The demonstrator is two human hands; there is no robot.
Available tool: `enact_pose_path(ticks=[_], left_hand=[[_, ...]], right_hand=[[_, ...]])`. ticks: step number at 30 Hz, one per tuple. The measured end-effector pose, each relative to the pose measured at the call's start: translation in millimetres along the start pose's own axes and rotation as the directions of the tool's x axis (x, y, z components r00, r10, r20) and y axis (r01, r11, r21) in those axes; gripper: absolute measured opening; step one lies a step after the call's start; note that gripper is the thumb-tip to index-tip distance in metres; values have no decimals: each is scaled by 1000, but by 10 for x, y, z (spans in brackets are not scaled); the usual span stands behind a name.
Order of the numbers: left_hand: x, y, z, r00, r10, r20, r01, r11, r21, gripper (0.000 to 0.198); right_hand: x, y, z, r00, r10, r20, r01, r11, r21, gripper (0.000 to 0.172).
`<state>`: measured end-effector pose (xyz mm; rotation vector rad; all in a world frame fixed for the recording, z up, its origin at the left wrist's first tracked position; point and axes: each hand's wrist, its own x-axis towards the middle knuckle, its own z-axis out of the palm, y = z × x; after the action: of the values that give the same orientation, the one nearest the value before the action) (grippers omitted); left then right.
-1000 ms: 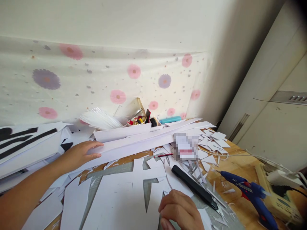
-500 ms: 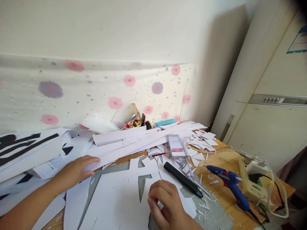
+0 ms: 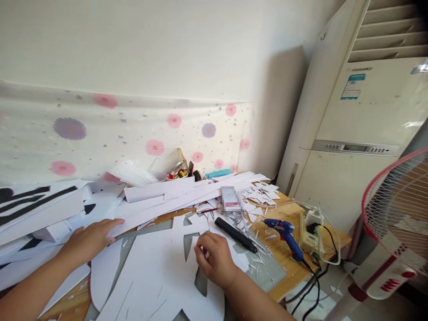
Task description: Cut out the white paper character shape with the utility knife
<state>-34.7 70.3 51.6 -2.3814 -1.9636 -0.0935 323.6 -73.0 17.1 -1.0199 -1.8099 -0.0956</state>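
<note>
My left hand (image 3: pixel 87 240) reaches over the left side of the table, its thumb and fingers around the near end of a long white strip (image 3: pixel 150 211) of card or foam board. My right hand (image 3: pixel 216 257) is curled above a large white cut-out sheet (image 3: pixel 150 258), fingers bent toward the thumb; nothing shows in it. The sheet has cut openings and short pencil-like lines. It lies on a grey-green cutting mat (image 3: pixel 267 272). Just beyond my right hand rests a black utility knife (image 3: pixel 236 235). A dark red pen-like stick (image 3: pixel 207 210) lies farther back.
White scraps (image 3: pixel 261 196) litter the back right. A blue glue gun (image 3: pixel 284 236) lies beside a power strip (image 3: pixel 309 232) with cables. Black-marked white pieces (image 3: pixel 40 223) pile up at left. A white box (image 3: pixel 158 189) stands by the wall. A fan (image 3: pixel 394 223) is at right.
The view has swung right, bringing the fan and more of the air conditioner into sight. Both hands keep nearly the same poses; more of the white sheet and my right forearm shows.
</note>
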Motion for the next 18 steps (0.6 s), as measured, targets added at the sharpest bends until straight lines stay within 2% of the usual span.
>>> enact_pose_path(ticks=[3, 6, 10, 13, 14, 16, 18], left_hand=[[-98, 37, -38, 998, -34, -46, 35, 999, 38, 53], [-230, 189, -45, 995, 3, -103, 0, 1000, 28, 56], [-437, 515, 40, 967, 234, -104, -242, 967, -79, 56], [-589, 709, 135, 938, 343, -57, -348, 922, -170, 54], [-631, 747, 164, 932, 360, -49, -363, 912, -193, 55], [-697, 782, 206, 933, 356, -44, -357, 907, -223, 57], [-738, 777, 226, 933, 359, -19, -352, 903, -246, 58]], right_hand=[[-43, 9, -73, 1000, -17, -3, 17, 998, -55, 11], [-129, 51, -219, 999, 44, 13, -43, 996, -81, 11], [-294, 49, -469, 975, 152, 160, -119, 972, -201, 12], [-419, -111, -622, 929, 201, 312, -133, 965, -225, 12], [-456, -191, -654, 905, 199, 377, -127, 970, -206, 18], [-520, -364, -682, 850, 148, 506, -82, 985, -152, 44], [-574, -513, -662, 815, 125, 566, -46, 987, -152, 64]])
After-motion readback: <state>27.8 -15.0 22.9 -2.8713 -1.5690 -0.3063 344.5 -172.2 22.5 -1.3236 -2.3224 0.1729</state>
